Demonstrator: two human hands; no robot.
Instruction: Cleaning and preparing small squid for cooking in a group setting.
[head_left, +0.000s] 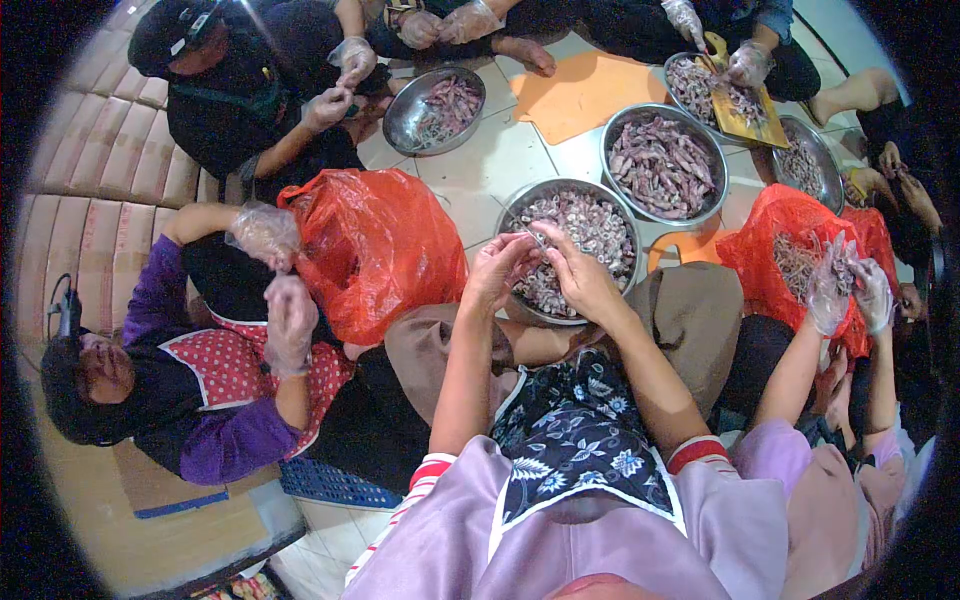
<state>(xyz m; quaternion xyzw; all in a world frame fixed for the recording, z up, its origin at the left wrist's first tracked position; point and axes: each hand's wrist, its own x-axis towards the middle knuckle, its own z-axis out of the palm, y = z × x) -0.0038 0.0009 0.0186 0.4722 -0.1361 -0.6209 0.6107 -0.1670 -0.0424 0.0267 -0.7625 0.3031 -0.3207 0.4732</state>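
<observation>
My left hand and my right hand are raised close together over a round metal bowl. The bowl holds many small pieces of squid, some cut into rings. The fingertips of both hands meet around something small and pale, perhaps a bit of squid; it is too small to tell. Both hands are bare, with fingers bent. Just behind this bowl stands another metal bowl full of whole small squid.
Red plastic bags lie to the left and right. Co-workers sit all around, most in clear gloves. Orange cutting boards, more metal bowls and a yellow board are on the tiled floor. Cartons are stacked at left.
</observation>
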